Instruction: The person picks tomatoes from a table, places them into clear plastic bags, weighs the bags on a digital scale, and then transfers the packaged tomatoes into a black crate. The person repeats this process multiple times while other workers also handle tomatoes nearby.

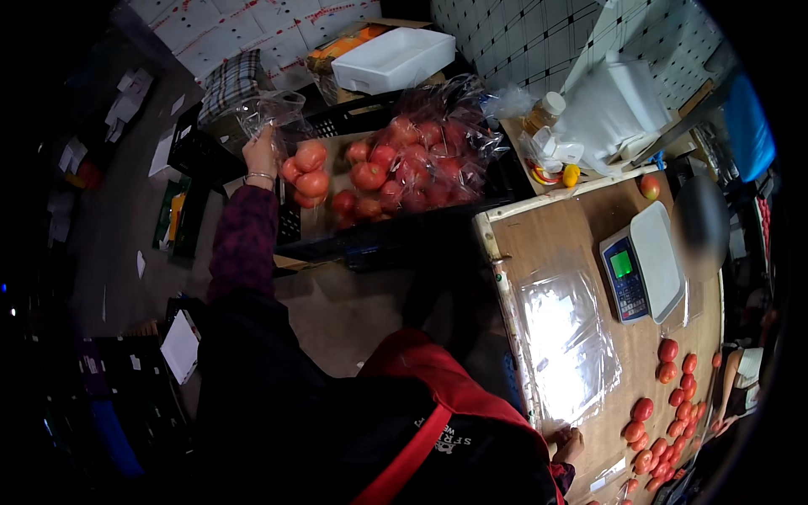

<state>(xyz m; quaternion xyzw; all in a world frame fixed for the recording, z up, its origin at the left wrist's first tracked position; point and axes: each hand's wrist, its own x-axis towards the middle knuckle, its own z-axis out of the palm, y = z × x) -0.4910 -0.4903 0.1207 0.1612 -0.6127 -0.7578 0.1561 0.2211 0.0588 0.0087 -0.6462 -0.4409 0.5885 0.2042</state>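
My left hand (260,153) grips the gathered top of a clear plastic bag (278,107) at the left end of a black plastic crate (328,126). Several tomatoes (310,167) sit low in that bag. To its right, the crate holds more bagged tomatoes (413,158). On the wooden table, my right hand (570,445) has its fingers curled near the lower edge of a stack of clear plastic bags (565,341). Whether those fingers pinch anything is hidden.
A digital scale (641,268) with a lit green display stands on the wooden table (549,227). Loose tomatoes (659,454) lie at lower right, near another person's arm (729,385). A white foam box (394,60) rests behind the crate. A lidded bottle (546,110) stands beyond the table.
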